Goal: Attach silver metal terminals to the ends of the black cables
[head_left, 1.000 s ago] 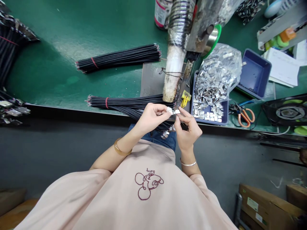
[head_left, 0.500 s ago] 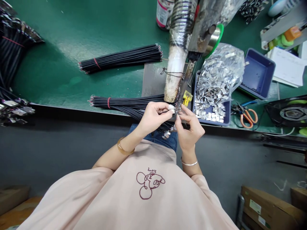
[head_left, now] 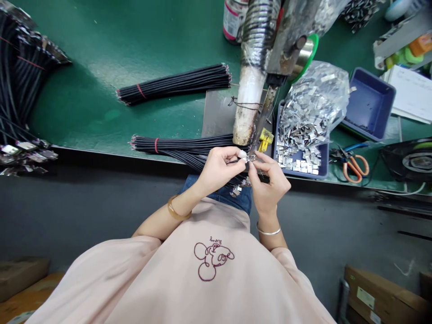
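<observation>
My left hand [head_left: 218, 168], with white wraps on its thumb and forefinger tips, is closed in a pinch around the end of a black cable. Opposite it, my right hand [head_left: 272, 182] pinches a small silver metal connector [head_left: 251, 158] against that end; the fingers partly hide it. Both hands meet at the bench edge, just below the tip of a metal soldering arm [head_left: 265, 112]. Behind my left hand lies a bundle of black cables [head_left: 182, 144] tied with a red band. Cables with metal ends [head_left: 238, 186] hang under my hands.
A white-wrapped duct [head_left: 248, 99] comes down close above my hands. Right of them stands a blue tray [head_left: 322, 171] of metal connectors, then orange-handled pliers [head_left: 356, 168]. Another cable bundle [head_left: 175, 84] lies farther back. A green-rimmed solder spool [head_left: 305, 58] sits behind the arm.
The whole view has shifted slightly, so bench things appear a little farther right. My hands keep their pinch, with the fingertips still together near the soldering arm.
</observation>
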`<state>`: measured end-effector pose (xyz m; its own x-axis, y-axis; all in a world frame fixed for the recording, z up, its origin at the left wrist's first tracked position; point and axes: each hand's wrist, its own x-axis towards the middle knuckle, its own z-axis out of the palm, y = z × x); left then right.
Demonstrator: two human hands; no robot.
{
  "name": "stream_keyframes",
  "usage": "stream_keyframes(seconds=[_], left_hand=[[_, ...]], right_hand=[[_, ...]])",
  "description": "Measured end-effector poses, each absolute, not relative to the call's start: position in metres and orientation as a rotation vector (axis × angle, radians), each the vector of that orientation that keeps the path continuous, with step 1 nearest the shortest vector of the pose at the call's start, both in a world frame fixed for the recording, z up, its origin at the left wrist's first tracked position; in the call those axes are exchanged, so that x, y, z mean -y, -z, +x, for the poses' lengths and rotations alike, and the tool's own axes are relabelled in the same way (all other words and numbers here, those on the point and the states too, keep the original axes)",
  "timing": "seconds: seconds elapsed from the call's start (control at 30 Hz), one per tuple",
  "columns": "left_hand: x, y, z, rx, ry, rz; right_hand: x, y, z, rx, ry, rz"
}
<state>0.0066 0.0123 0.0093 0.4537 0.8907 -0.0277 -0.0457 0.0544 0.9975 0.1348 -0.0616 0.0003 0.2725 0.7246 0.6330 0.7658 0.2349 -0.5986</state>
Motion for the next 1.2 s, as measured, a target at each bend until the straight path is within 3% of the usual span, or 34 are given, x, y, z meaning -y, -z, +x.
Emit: stream_keyframes(seconds=[1.0, 1.2], left_hand=[[-0.0108, -0.0112, 0.0057, -0.896, -0.823, 1.439], [-0.0070, -0.0085, -0.0011, -0.800, -0.884, 1.667]], right_hand=[[0.0656, -0.0012, 0.1369, 1.498, 0.025, -1.508], [0.0665, -0.0038, 0.1402, 1.247, -0.291, -1.603]])
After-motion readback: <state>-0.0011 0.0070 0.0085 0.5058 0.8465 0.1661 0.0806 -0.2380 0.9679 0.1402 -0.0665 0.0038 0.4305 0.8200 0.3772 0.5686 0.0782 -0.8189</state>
